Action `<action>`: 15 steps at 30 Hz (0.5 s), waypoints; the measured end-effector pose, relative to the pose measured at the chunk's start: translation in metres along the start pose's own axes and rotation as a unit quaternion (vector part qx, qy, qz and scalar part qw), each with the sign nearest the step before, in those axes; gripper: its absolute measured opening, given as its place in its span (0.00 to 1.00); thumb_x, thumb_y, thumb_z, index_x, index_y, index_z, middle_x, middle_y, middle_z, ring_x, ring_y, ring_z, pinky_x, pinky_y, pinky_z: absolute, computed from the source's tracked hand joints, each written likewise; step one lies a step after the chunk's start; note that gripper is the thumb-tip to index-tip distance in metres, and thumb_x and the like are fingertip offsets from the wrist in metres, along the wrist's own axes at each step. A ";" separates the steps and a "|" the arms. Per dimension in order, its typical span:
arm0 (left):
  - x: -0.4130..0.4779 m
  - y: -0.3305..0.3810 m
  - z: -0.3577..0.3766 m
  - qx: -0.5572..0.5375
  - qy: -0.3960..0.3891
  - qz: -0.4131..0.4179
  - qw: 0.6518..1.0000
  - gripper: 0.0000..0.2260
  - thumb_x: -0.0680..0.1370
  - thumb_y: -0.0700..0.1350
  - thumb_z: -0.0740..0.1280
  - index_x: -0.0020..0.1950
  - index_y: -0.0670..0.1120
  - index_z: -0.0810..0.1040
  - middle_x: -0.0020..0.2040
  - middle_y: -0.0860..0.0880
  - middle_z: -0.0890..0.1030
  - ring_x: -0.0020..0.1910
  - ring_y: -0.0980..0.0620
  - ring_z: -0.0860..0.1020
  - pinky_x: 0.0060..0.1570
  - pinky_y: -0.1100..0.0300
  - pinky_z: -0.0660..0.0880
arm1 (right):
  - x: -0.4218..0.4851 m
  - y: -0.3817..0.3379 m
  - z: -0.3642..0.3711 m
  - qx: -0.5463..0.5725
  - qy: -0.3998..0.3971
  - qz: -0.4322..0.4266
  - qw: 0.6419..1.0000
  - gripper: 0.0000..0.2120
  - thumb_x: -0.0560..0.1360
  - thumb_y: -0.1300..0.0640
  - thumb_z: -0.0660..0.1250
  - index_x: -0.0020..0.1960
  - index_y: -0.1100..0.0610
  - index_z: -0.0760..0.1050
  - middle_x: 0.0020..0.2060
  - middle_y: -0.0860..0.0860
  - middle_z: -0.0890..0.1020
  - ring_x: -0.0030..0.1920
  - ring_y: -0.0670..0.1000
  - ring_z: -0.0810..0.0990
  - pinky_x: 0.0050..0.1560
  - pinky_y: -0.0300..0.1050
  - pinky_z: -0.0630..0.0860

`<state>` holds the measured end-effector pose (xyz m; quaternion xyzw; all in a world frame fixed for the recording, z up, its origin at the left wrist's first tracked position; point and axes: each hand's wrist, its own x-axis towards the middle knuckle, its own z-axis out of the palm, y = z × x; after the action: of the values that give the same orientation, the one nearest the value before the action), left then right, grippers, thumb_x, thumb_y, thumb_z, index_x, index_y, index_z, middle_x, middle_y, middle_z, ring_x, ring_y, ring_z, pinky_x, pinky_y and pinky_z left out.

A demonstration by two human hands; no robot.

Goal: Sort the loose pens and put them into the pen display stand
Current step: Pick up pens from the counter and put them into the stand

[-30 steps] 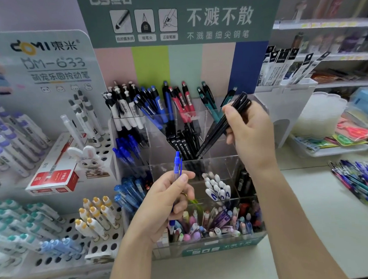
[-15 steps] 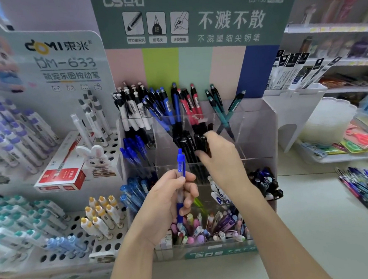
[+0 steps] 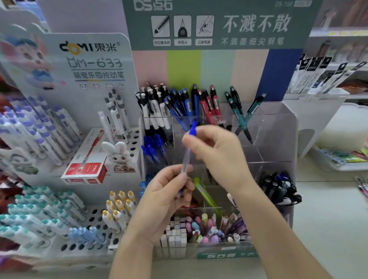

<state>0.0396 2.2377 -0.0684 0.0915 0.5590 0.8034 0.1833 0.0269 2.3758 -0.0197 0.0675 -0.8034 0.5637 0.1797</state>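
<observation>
Standing nearly upright before the pen display stand [image 3: 271, 134], the blue-capped pen [image 3: 186, 158] runs from the left hand [image 3: 167, 196], whose fingers pinch its lower end, up to the right hand [image 3: 218, 154], pinching just under the cap. Similar blue pens [image 3: 153, 149] sit at the stand's left side, nearer the left hand.

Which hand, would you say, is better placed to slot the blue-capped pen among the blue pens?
Left hand, probably: it grips the blue-capped pen by the barrel; the blue pens sit on its side of the pen display stand. The right hand only pinches the top.
</observation>
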 end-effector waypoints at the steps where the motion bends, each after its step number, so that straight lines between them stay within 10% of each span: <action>1: -0.002 0.002 -0.004 -0.017 0.019 -0.002 1.000 0.13 0.75 0.42 0.63 0.59 0.42 0.76 0.38 0.46 0.78 0.32 0.54 0.73 0.32 0.62 0.74 | 0.007 -0.004 0.002 0.025 0.041 -0.019 0.999 0.05 0.76 0.57 0.67 0.42 0.53 0.79 0.34 0.48 0.79 0.33 0.44 0.76 0.36 0.39 0.74; 4: -0.006 0.007 -0.015 -0.061 0.074 -0.003 0.995 0.12 0.79 0.36 0.60 0.62 0.43 0.73 0.40 0.44 0.81 0.31 0.53 0.76 0.30 0.62 0.76 | 0.025 -0.010 0.015 0.002 0.131 -0.092 0.987 0.04 0.78 0.55 0.65 0.45 0.49 0.76 0.36 0.50 0.80 0.34 0.49 0.76 0.38 0.49 0.76; 15: -0.016 0.016 -0.042 -0.073 0.114 0.021 0.991 0.11 0.80 0.34 0.59 0.62 0.41 0.73 0.39 0.46 0.81 0.31 0.53 0.76 0.30 0.62 0.77 | 0.021 0.035 0.075 -0.256 0.041 -0.059 0.964 0.08 0.76 0.58 0.68 0.52 0.61 0.74 0.44 0.56 0.79 0.45 0.55 0.78 0.46 0.50 0.74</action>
<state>0.0365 2.1901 -0.0672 -0.0023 0.5143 0.8509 0.1073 -0.0192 2.3206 -0.0655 0.0431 -0.9075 0.3294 0.2570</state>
